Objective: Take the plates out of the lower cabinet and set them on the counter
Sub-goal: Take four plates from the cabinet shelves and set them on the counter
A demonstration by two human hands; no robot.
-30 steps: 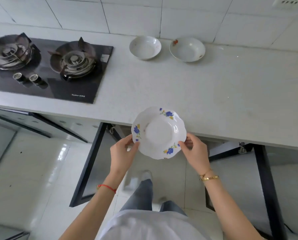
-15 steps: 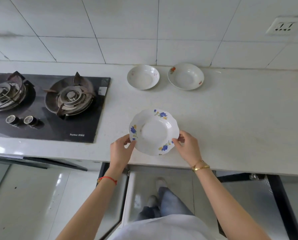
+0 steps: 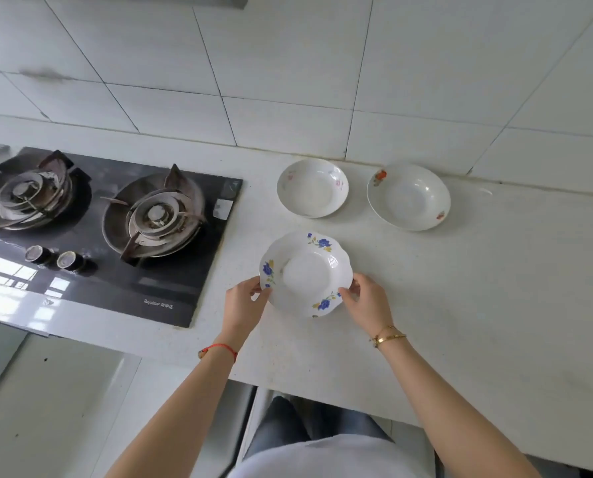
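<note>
A white scalloped plate with blue flowers (image 3: pixel 306 273) is over the middle of the white counter (image 3: pixel 460 288). My left hand (image 3: pixel 242 303) grips its left rim and my right hand (image 3: pixel 365 300) grips its right rim. I cannot tell whether the plate touches the counter. Two more white plates rest at the back by the wall: one with faint pink flowers (image 3: pixel 312 188) and one with red flowers (image 3: pixel 409 196). The lower cabinet is hidden below the counter edge.
A black two-burner gas stove (image 3: pixel 91 232) fills the counter's left side, with two knobs (image 3: pixel 55 258) at its front. A tiled wall (image 3: pixel 288 70) backs the counter. My legs and the floor show below the counter's front edge.
Both hands have carried the blue-flowered plate from in front of the counter edge up and forward over the counter. The view has tilted up toward the wall.
</note>
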